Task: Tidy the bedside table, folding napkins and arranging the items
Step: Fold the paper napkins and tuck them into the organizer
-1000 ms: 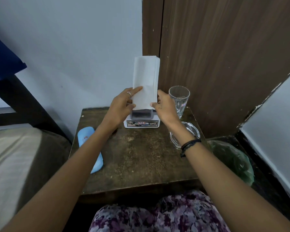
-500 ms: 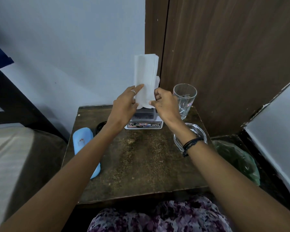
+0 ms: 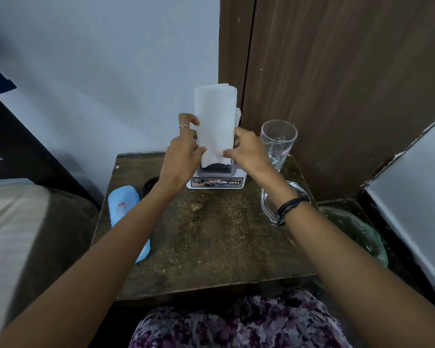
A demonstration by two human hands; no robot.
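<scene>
A stack of folded white napkins (image 3: 215,114) stands upright, its lower end just above the slot of a white holder (image 3: 215,182) marked OPEL at the back of the dark wooden bedside table (image 3: 211,237). My left hand (image 3: 183,151) pinches the stack's left edge and my right hand (image 3: 246,151) pinches its right edge. A tall clear glass (image 3: 278,141) stands to the right of the holder. In front of it lies a clear glass ashtray (image 3: 271,209), partly hidden by my right wrist. A light blue case (image 3: 126,217) lies along the table's left side.
A small dark round object (image 3: 151,184) sits behind the blue case, mostly hidden by my left arm. A bed (image 3: 13,234) adjoins the table on the left. A green plastic bag (image 3: 357,232) lies on the floor to the right. A dark wood panel (image 3: 337,84) rises behind.
Both hands have shifted their grip to the sides of the napkin stack, and the stack has come lower toward the holder's slot.
</scene>
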